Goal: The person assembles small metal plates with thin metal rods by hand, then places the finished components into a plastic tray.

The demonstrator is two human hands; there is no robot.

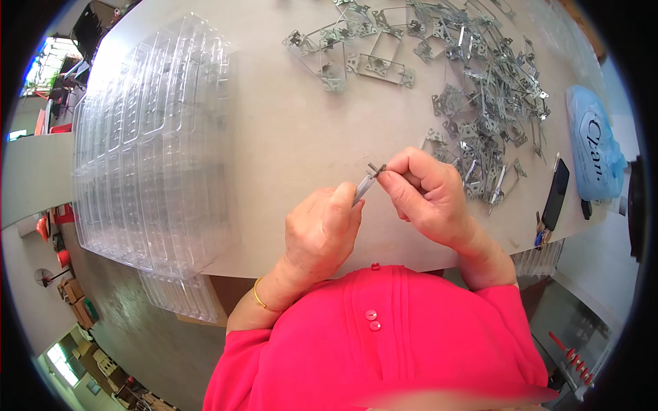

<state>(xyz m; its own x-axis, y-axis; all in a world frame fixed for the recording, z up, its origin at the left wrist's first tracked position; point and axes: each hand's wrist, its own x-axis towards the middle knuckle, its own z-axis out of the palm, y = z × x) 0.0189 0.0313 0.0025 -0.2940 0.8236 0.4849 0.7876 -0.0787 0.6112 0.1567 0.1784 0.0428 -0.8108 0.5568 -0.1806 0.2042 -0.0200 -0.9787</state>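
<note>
My left hand [319, 226] is closed around a thin grey metal piece [364, 186], which slants up and to the right out of the fist. At its far end my right hand [428, 198] pinches a small dark metal tip [378, 169] between thumb and forefinger. Whether the tip belongs to the same piece, I cannot tell. Both hands are above the table [274, 157], close to its front edge. Just beyond my right hand begins a heap of stamped metal brackets [490, 103], tangled together.
Stacked clear plastic trays [151, 151] cover the table's left side. Several brackets [380, 68] lie looser at the far middle. To the right are a black phone [556, 194] and a light-blue plastic bag [595, 147]. More clear trays [179, 296] stand below the table's left edge.
</note>
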